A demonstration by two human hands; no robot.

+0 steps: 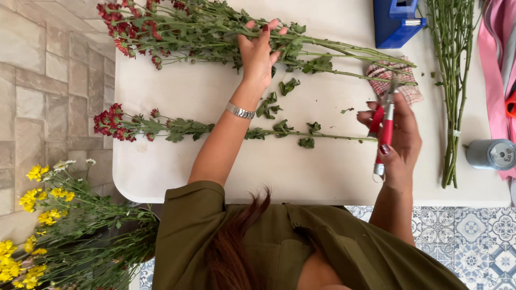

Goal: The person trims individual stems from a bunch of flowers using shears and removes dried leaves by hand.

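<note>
so the left hand [258, 53] is stretched out over the bunch of red chrysanthemum stems [215, 32] lying across the far side of the white table [177, 172], fingers spread loose and resting on the leafy stalks, not really clenched around any one stem. the right hand [395, 139] is wrapped tight around a pair of red-handled pruning shears [384, 126], blades pointing away toward a checked cloth [395, 80]. between the two arms a single red-flowered stem [215, 130] lies flat across the table, its cut end just beside the shears, with torn green leaves [279, 94] scattered near it. off to the right there's a bundle of stripped green stems [454, 80], a blue tape dispenser [395, 21], a grey roll [492, 154] and pink ribbon [492, 64]. yellow flowers [48, 215] sit down by the floor on the left.
</note>
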